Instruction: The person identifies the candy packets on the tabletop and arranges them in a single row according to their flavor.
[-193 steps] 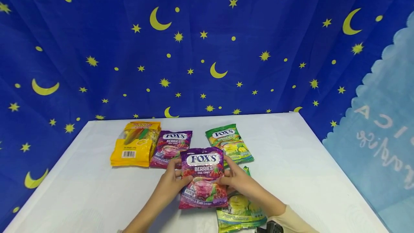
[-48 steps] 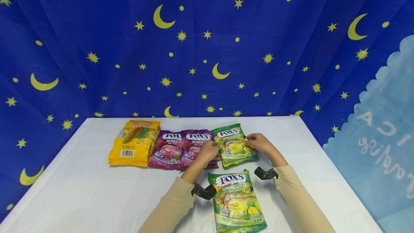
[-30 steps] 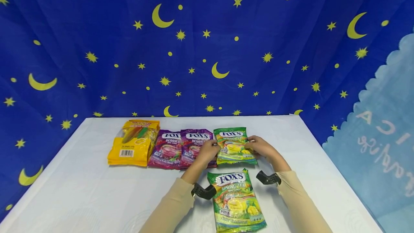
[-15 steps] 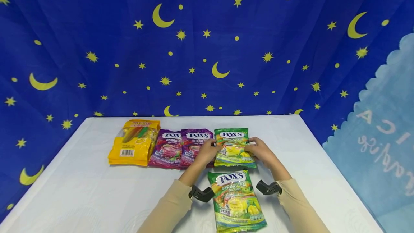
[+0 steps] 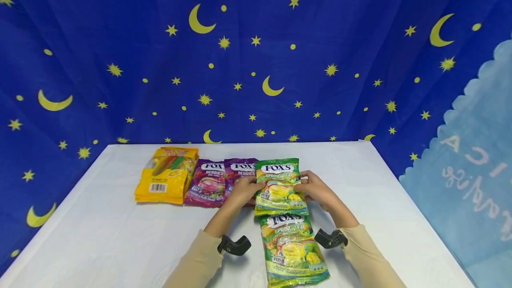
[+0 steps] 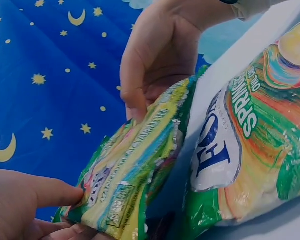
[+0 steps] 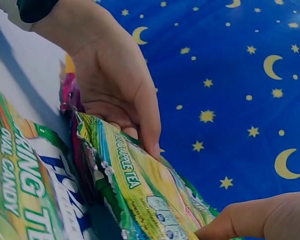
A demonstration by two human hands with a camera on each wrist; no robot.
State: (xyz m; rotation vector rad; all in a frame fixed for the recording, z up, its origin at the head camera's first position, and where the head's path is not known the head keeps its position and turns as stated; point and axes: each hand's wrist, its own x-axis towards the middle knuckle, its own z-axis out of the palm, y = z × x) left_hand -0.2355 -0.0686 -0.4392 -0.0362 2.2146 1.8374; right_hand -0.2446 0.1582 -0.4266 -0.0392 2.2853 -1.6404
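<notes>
Both hands hold a green Fox's Spring Tea candy bag [image 5: 280, 190], its front facing the head camera. My left hand [image 5: 242, 191] pinches its left edge, thumb on the front. At the right edge, my right hand [image 5: 320, 191] grips it the same way. In the left wrist view the held bag [image 6: 135, 165] is tilted, its lower seam apart from the second green candy bag [image 6: 250, 130] on the table. The right wrist view shows fingers behind the held bag [image 7: 145, 185]. It covers the top of the lower green bag [image 5: 294, 252] in the head view.
Two purple Fox's Berries bags [image 5: 206, 186] lie side by side, the right one partly hidden by the left hand and the held bag. A yellow candy bag [image 5: 166, 177] lies left of them. A white cloth covers the table [image 5: 120, 239]; a blue star-patterned curtain [image 5: 240, 57] hangs behind.
Earlier both hands held a purple Berries bag, which now lies beside the other purple one. The hands then took the back green bag, straightened it, and moved it left and nearer.
</notes>
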